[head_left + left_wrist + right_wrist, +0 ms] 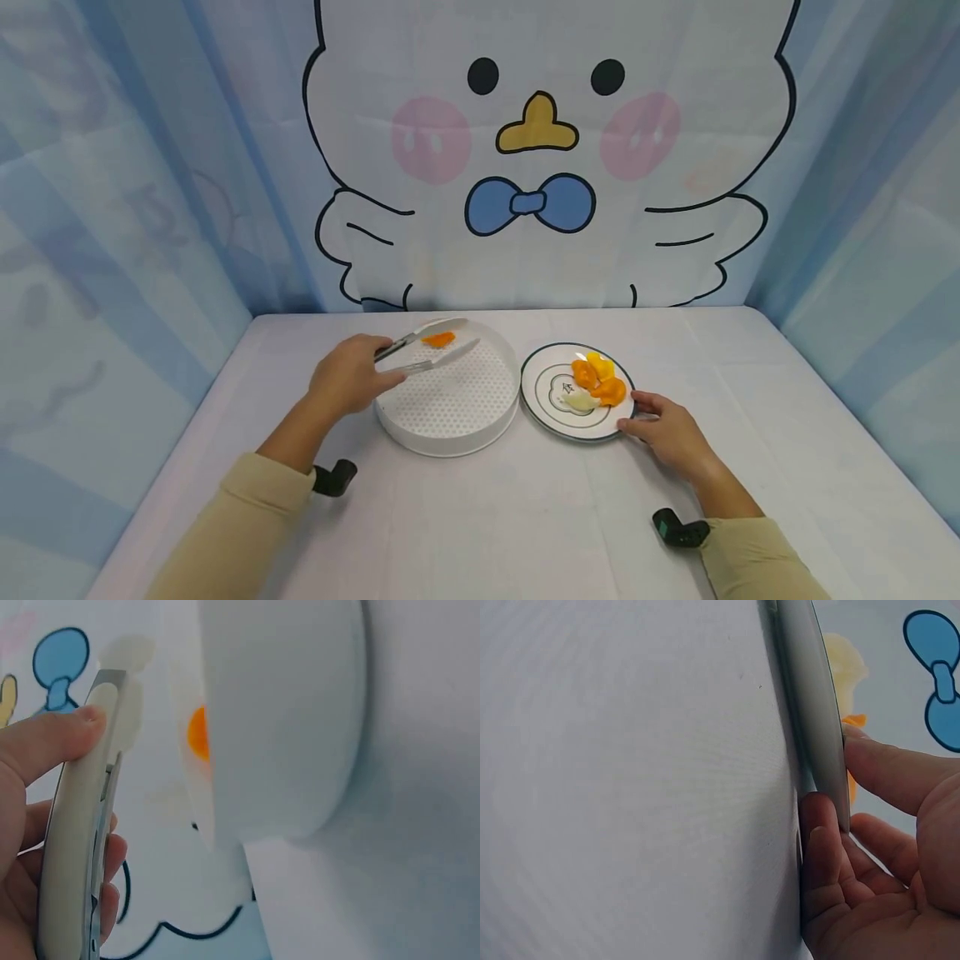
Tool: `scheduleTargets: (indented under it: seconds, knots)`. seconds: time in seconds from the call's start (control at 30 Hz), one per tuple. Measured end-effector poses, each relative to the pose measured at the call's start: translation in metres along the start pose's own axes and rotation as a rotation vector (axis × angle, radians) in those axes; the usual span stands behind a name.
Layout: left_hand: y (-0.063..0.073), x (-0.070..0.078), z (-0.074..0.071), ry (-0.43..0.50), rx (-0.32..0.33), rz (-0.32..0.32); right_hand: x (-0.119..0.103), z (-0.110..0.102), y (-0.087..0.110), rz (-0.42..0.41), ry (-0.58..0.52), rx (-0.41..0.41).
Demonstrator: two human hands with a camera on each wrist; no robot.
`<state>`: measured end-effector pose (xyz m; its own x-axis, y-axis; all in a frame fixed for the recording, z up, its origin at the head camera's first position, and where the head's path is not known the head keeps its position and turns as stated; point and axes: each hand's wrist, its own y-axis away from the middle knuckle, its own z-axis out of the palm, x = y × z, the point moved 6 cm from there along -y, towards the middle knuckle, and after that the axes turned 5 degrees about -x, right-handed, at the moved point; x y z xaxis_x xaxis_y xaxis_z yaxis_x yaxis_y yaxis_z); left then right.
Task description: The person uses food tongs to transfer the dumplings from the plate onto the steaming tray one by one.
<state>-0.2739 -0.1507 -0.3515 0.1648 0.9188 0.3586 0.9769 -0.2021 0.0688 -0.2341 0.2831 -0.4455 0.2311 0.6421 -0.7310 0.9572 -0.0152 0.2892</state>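
My left hand grips a pair of metal tongs with pale handles. Their two arms are spread apart over a round white tray with a dimpled or perforated bottom. A small orange piece lies in the tray, close to the far arm of the tongs. On the right, my right hand pinches the edge of a white plate with a dark rim, thumb on top and fingers beneath. The plate bears orange pieces, a yellow piece and a pale one; their exact kind is unclear.
A white cloth covers the table. Tray and plate stand side by side, nearly touching. Behind hangs a curtain with a cartoon bird, and blue patterned curtains flank both sides. Black wrist-worn devices show at both sleeves.
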Motion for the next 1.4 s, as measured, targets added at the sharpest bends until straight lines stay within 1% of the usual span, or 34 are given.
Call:
scheduleTargets:
  seconds: [0.2, 0.33, 0.47, 0.67, 0.97, 1.1, 1.23, 1.4]
  knots:
    - [0.001, 0.03, 0.01, 0.0, -0.023, 0.078, 0.0, 0.0, 0.0, -0.002, -0.003, -0.003]
    - [0.001, 0.048, 0.019, -0.011, -0.046, 0.112, 0.001, 0.0, -0.001, 0.0, 0.0, -0.002]
    - [-0.001, 0.063, 0.027, -0.009, -0.069, 0.142, 0.001, 0.0, -0.002, -0.005, -0.003, -0.001]
    - [-0.005, 0.081, 0.04, 0.004, -0.101, 0.174, 0.001, 0.0, -0.002, -0.015, -0.007, -0.003]
    - [-0.008, 0.103, 0.059, -0.008, -0.158, 0.201, 0.001, 0.0, -0.002, -0.007, -0.008, -0.002]
    - [-0.01, 0.11, 0.063, -0.01, -0.165, 0.217, 0.001, -0.001, -0.002, -0.004, -0.007, 0.0]
    - [-0.013, 0.116, 0.067, -0.036, -0.167, 0.238, 0.002, -0.001, -0.002, -0.003, -0.005, -0.001]
    - [-0.017, 0.121, 0.072, -0.073, -0.184, 0.231, 0.002, 0.0, -0.002, -0.003, -0.006, 0.0]
